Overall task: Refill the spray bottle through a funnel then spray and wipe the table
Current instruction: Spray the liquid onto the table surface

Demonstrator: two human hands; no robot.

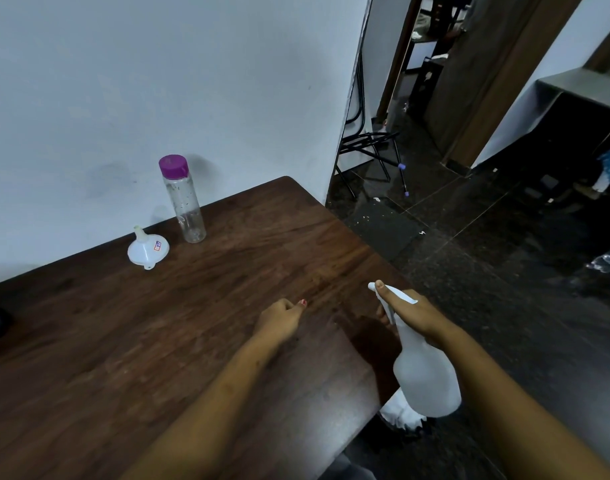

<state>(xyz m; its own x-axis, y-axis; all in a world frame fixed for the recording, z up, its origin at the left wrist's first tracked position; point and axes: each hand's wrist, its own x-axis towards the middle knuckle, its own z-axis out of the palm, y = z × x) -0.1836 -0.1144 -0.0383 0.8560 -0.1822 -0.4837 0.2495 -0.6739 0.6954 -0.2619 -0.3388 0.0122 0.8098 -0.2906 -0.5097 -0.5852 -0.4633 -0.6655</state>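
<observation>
Two containers matter here. The white spray bottle [424, 375] has its head fitted and is gripped at the neck by the right hand [414, 315], thumb laid along the top, nozzle aimed over the table [158, 341]. Its fill level cannot be read through the cloudy wall. Far left of it, by the wall, the capped clear bottle [185, 206] looks almost empty, the funnel [146, 249] upturned beside it. Refilling seems done; spraying is likely the step in hand. The next move calls for squeezing the trigger, then taking the white cloth [398, 412] just below the spray bottle. Left of it, the left hand [279, 320] is curled, apparently holding nothing.
</observation>
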